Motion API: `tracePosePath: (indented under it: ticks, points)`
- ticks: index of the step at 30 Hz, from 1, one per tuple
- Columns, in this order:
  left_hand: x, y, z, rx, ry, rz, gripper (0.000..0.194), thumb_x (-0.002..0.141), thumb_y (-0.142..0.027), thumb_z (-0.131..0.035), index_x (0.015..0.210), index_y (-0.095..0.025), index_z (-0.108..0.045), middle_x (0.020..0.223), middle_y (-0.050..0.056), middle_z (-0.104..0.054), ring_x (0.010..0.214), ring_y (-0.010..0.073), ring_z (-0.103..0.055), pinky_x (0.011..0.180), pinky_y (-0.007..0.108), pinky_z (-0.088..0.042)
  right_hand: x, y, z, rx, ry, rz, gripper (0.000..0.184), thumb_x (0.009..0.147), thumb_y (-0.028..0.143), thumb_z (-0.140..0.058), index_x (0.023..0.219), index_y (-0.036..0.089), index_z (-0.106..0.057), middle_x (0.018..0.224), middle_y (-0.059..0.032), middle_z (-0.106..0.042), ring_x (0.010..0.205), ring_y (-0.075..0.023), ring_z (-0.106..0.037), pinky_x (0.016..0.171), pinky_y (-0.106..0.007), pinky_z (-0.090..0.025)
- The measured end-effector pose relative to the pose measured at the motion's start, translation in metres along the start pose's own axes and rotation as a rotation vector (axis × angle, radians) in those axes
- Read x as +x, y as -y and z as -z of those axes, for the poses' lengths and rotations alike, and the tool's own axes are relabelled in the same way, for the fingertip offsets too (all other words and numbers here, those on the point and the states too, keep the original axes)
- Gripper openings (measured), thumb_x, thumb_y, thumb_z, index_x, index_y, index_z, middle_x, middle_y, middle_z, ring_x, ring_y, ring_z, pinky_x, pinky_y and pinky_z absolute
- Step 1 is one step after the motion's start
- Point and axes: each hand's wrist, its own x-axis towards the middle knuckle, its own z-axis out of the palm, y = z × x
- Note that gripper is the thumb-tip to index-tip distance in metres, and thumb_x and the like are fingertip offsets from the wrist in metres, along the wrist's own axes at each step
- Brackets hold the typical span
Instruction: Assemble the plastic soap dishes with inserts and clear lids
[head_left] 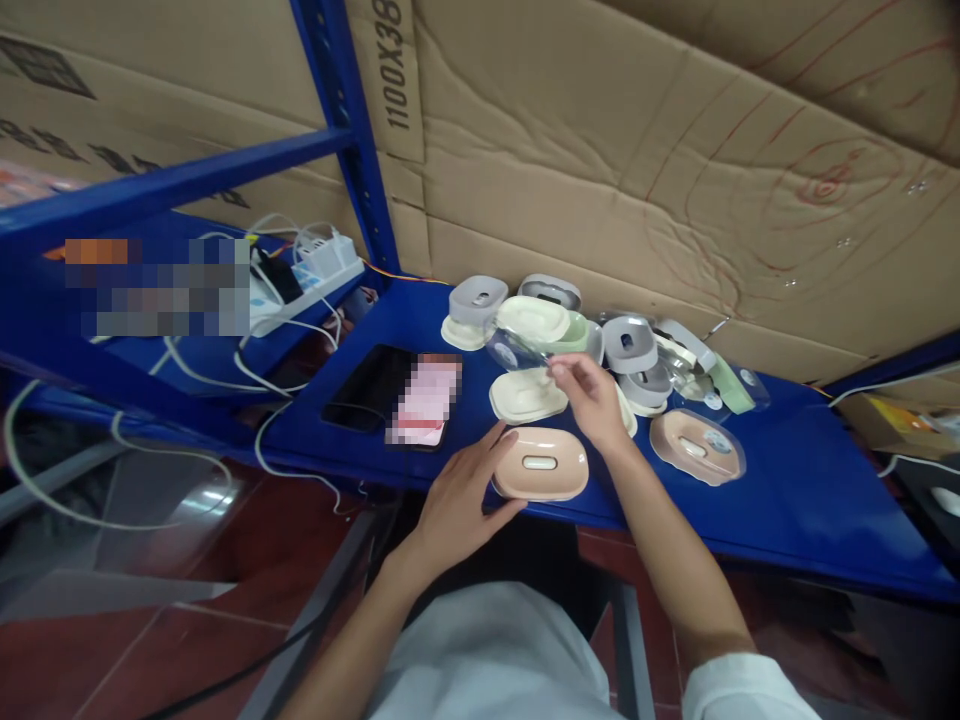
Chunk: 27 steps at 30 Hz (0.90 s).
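Pale shirt (495, 650), peach dish (551, 478) at left hand (463, 492), between thumb and fingers

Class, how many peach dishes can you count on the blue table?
2. One peach dish is at the left hand, near the front edge of the blue table; the other peach dish lies farther right. More may be hidden in the pile.

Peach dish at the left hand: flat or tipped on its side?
Flat: the peach dish shows its broad face upward, with a pale oval piece in the middle. The left hand is at one end.
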Motion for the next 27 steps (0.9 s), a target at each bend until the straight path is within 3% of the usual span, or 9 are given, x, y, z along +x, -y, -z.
tracePosePath:
  ticks: [6,12,15,19,24,27]
  points:
    - [0.0,-0.003,0.001,-0.035,-0.029,0.04,0.099,0.091,-0.034,-0.083,0.168,-0.03,-0.022,0.181,0.018,-0.017,0.16,0.0361,-0.039,0.119,0.05,-0.05,-0.082,0.003,0.042,0.45,-0.095,-0.366,0.029,0.092,0.052,-0.077,0.1,0.026,-0.067,0.084,0.0004,-0.064,0.067,-0.014,-0.053,0.066,-0.031,-0.05]
    - [0.003,-0.007,0.005,-0.003,0.034,0.047,0.1,0.092,-0.034,-0.082,0.169,-0.034,-0.019,0.181,0.017,-0.018,0.16,0.0343,-0.039,0.123,0.052,-0.044,-0.112,-0.012,0.061,0.507,-0.216,-0.534,0.048,0.084,0.047,-0.084,0.124,0.027,-0.069,0.069,0.0054,-0.052,0.06,-0.0135,-0.047,0.057,-0.029,-0.045]
    - [0.004,-0.007,0.006,0.009,0.076,0.018,0.091,0.094,-0.035,-0.08,0.168,-0.035,-0.026,0.181,0.015,-0.018,0.157,0.0328,-0.045,0.123,0.05,-0.044,-0.116,-0.016,0.054,0.455,-0.249,-0.507,0.045,0.088,0.05,-0.08,0.125,0.028,-0.069,0.07,0.0053,-0.053,0.063,-0.0141,-0.05,0.061,-0.03,-0.047]
    - [0.004,-0.01,0.004,0.046,0.097,-0.018,0.075,0.097,-0.033,-0.075,0.164,-0.038,-0.041,0.179,0.01,-0.026,0.155,0.0337,-0.047,0.122,0.052,-0.045,-0.121,-0.015,0.033,0.325,-0.27,-0.46,0.035,0.092,0.055,-0.075,0.107,0.024,-0.074,0.077,0.0021,-0.057,0.067,-0.0131,-0.051,0.062,-0.027,-0.045]
    - [0.007,-0.019,-0.004,0.079,0.05,-0.067,0.067,0.103,-0.024,-0.063,0.166,-0.032,-0.04,0.179,0.015,-0.025,0.162,0.0339,-0.036,0.124,0.055,-0.04,-0.116,-0.012,0.008,0.368,-0.483,-0.422,0.035,0.093,0.056,-0.074,0.108,0.025,-0.07,0.08,0.0038,-0.053,0.06,-0.0087,-0.04,0.055,-0.022,-0.036]
    - [0.008,-0.02,-0.003,0.074,0.068,-0.085,0.07,0.101,-0.022,-0.064,0.166,-0.033,-0.039,0.178,0.014,-0.029,0.162,0.0339,-0.035,0.125,0.055,-0.038,-0.113,-0.01,0.001,0.418,-0.571,-0.454,0.037,0.092,0.056,-0.074,0.113,0.025,-0.07,0.092,0.0017,-0.057,0.064,-0.008,-0.045,0.057,-0.021,-0.04]
